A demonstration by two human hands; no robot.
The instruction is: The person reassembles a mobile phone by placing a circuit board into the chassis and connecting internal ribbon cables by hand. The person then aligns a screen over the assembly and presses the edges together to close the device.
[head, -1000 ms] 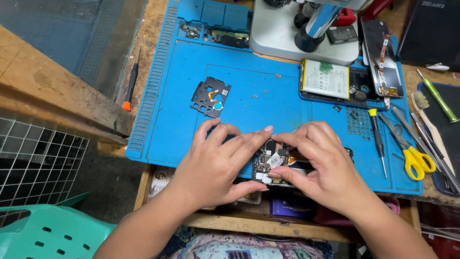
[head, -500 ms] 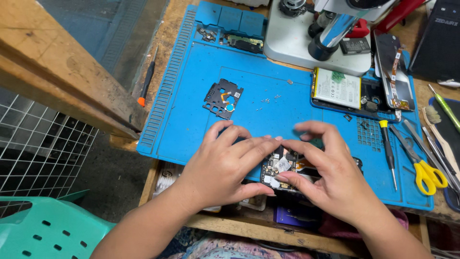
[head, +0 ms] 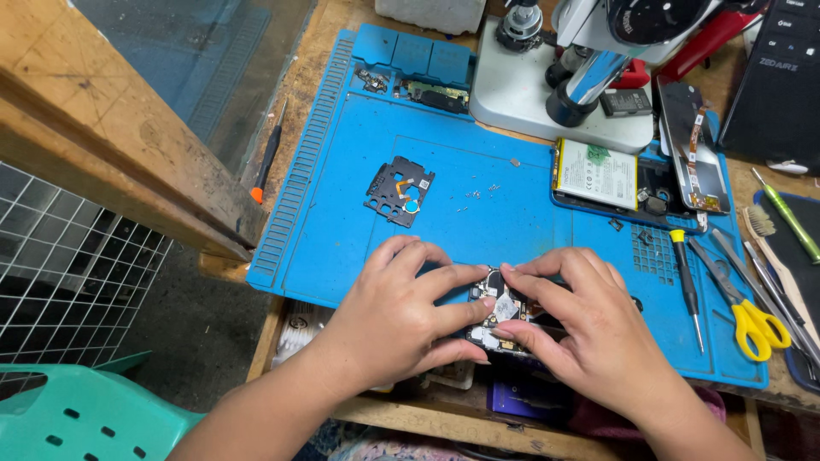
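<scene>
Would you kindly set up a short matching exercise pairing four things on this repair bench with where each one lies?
Things:
1. small dark circuit board
2. yellow-handled scissors
3. black perforated metal plate
4. orange-tipped black screwdriver

Places:
A. on the wooden bench, left of the blue work mat
B. on the mat's right part, beside other tools
C. between the fingers of the left hand and right hand
D. alone on the mat, above the left hand

Pairs: 1-C, 2-B, 3-D, 4-A

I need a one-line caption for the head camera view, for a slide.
Both hands, left hand and right hand, hold a small circuit board over a blue repair mat, beside a microscope.
</scene>
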